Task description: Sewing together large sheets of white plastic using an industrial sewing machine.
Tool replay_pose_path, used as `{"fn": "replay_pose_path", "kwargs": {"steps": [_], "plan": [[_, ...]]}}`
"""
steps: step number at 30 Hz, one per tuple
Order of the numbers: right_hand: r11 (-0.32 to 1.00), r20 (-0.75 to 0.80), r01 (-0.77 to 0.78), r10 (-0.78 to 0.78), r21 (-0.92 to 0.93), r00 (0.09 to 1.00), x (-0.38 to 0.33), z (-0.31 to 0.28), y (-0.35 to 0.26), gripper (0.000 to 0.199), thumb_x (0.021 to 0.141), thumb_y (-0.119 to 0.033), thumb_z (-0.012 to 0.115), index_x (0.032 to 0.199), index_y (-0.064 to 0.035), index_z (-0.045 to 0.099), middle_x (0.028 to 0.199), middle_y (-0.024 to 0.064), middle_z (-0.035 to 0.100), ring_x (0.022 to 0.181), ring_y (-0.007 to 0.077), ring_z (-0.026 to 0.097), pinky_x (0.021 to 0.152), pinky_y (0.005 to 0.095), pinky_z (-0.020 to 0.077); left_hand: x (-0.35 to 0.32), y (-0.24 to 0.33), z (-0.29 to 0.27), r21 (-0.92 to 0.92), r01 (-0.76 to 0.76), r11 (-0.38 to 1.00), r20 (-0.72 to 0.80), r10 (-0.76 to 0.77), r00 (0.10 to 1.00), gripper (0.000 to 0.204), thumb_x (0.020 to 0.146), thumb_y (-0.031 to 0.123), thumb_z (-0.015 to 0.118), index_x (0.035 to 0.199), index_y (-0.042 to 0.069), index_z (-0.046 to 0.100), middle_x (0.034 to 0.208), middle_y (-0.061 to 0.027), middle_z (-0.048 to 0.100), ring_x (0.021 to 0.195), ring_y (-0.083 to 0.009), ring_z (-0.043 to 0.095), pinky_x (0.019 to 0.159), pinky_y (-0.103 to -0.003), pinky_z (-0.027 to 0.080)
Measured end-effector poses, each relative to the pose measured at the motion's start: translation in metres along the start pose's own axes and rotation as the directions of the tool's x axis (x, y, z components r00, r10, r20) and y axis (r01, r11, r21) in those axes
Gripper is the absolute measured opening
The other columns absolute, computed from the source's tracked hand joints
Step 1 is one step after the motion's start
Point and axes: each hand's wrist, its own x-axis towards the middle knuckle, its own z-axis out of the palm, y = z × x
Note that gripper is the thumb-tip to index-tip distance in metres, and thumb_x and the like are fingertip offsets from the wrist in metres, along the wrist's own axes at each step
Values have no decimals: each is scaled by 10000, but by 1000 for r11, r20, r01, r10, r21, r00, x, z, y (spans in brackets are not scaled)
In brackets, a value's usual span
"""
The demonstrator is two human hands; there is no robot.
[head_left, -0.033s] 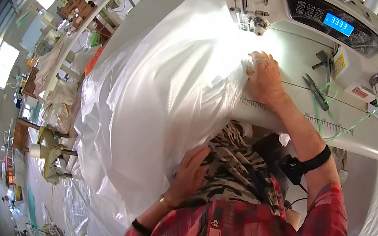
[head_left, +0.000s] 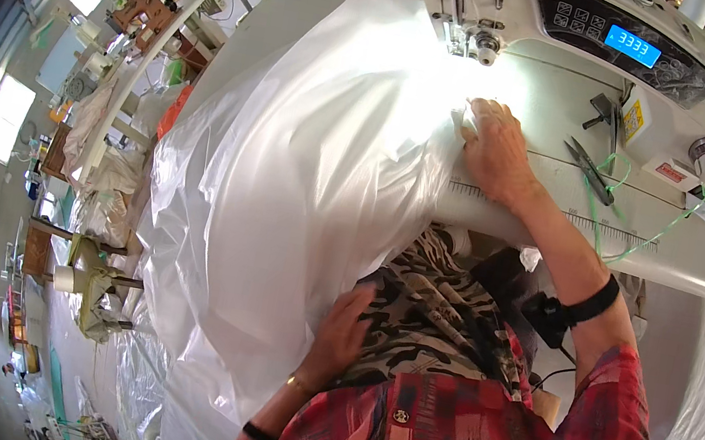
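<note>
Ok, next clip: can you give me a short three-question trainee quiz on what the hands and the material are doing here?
1. True or false: the right hand rests flat on the sewing table, pressing the edge of the white plastic sheet.
2. Where is the left hand?
A. On the sewing machine
B. Low against the plastic bulk near the lap
C. Holding the scissors
3. Fill in: the scissors lie to the ______ of the right hand.

Key: 1 true; 2 B; 3 right
</note>
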Motion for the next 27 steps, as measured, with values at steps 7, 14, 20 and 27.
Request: {"fn": "replay_pose_path", "kwargs": {"steps": [7,14,20,27], "plan": [[931,-144,83,-33,355,989,-106,-18,-69,258,852,-4,620,1102,-8,555,969,194,591,872,361,595,746,412,499,-202,-143,-66,61,671,739,-599,-511,617,655,937,79,621,1467,-58,263,1560,-246,229,1280,-338,450,1021,-405,446],[495,470,-560,306,664,828,-147,79,-76,340,920,-268,644,1118,7,630,991,130,675,881,229,639,809,340,498,-37,-95,-220,202,307,930,-802,-23,597,817,971,366,594,1564,85,107,1630,-139,99,1475,-317,203,1133,-514,324],[337,729,-723,136,603,671,-138,62,-103,210,963,-153,580,1041,1,699,903,12,694,842,92,606,814,260,487,44,-201,-275,382,558,737,-580,-279,766,915,880,507,663,1519,2,246,1588,-202,217,1482,-320,183,1207,-409,167],[75,639,-634,-82,769,765,-154,15,-116,217,979,-184,601,1102,-22,679,976,0,684,901,78,605,850,274,498,58,-206,-228,82,503,860,-512,-397,762,714,902,354,680,1429,-46,413,1478,-234,410,1358,-356,408,1135,-399,314]]}}
